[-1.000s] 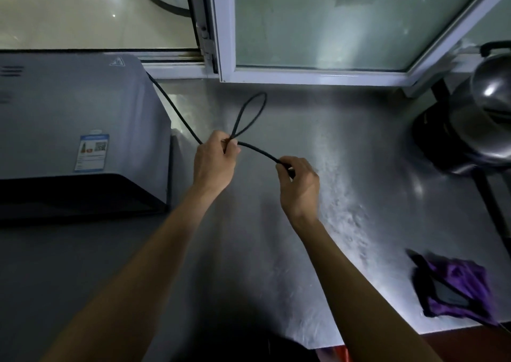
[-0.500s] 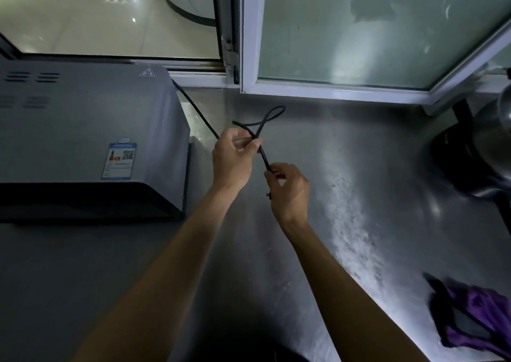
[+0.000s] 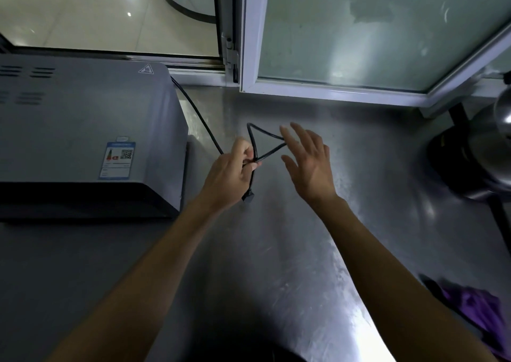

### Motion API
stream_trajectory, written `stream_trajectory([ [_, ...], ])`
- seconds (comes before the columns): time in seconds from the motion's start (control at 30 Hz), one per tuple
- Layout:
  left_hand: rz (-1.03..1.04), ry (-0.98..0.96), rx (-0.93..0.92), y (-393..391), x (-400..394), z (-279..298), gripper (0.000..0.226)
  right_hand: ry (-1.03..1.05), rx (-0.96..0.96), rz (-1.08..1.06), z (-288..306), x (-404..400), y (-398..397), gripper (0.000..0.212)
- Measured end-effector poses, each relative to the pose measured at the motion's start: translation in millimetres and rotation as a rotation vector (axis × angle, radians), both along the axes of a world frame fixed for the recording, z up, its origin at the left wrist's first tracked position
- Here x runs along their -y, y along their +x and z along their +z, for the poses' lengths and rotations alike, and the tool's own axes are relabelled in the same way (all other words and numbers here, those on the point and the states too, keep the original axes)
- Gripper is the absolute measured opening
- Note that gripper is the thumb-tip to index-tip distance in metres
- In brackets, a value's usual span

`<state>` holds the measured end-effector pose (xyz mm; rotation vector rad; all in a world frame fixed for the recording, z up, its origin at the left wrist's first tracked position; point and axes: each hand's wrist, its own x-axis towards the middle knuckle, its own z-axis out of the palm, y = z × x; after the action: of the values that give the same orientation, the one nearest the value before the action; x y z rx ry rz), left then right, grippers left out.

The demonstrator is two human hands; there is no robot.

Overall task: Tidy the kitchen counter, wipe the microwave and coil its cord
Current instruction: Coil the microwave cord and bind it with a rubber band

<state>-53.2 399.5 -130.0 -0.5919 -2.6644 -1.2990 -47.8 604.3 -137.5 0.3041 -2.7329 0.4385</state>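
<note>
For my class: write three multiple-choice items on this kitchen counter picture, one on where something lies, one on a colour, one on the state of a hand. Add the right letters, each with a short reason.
1. Where does the microwave stand on the counter?
A. At the person's left
B. At the person's right
C. In front of the pot

2. What colour is the cloth at the counter's near right?
A. Yellow
B. Purple
C. White

3. What is the right hand doing?
A. Gripping the cloth
B. Pressing the microwave
C. Open, fingers spread, holding nothing

Answers:
1 A: the microwave fills the left side, with the cord running from behind it.
2 B: the crumpled cloth shows purple.
3 C: its fingers are spread beside the cord loop, while the left hand pinches the cord.
</note>
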Motion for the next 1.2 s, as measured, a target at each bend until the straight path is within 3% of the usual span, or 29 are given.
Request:
stream_trajectory([
  [0.27, -0.196, -0.172, 0.031, 5.6, 8.7, 6.5, 0.013, 0.18, 0.143, 0.166, 15.6, 1.8, -5.9, 0.085],
  [0.33, -0.244, -0.205, 0.013, 8.6, 10.7, 7.1, 0.024, 0.213, 0.159, 0.205, 18.8, 4.9, -7.5, 0.089],
  [0.5, -0.253, -0.245, -0.033, 13.4, 20.5, 6.1, 0.041, 0.25, 0.13, 0.242, 20.5, 2.6, -9.4, 0.064],
  [0.7, -0.21, -0.186, -0.007, 14.7, 23.6, 8.3, 0.011, 0.121, -0.115, 0.146, 12.0, -2.4, 2.5, 0.026],
  [0.8, -0.195, -0.236, -0.007, 14.0, 23.4, 1.8, 0.03, 0.084, -0.12, 0.074, 12.1, -2.5, 6.2, 0.032],
  [0.97, -0.231, -0.365, -0.062, 13.5, 17.9, -9.9, 0.025, 0.029, -0.131, 0.019, 10.3, -11.9, 13.7, 0.041],
  [1.2, -0.218, -0.465, -0.181, -3.5, 27.9, -5.7, 0.023, -0.105, -0.193, -0.09, 15.1, -34.5, 15.8, 0.035],
])
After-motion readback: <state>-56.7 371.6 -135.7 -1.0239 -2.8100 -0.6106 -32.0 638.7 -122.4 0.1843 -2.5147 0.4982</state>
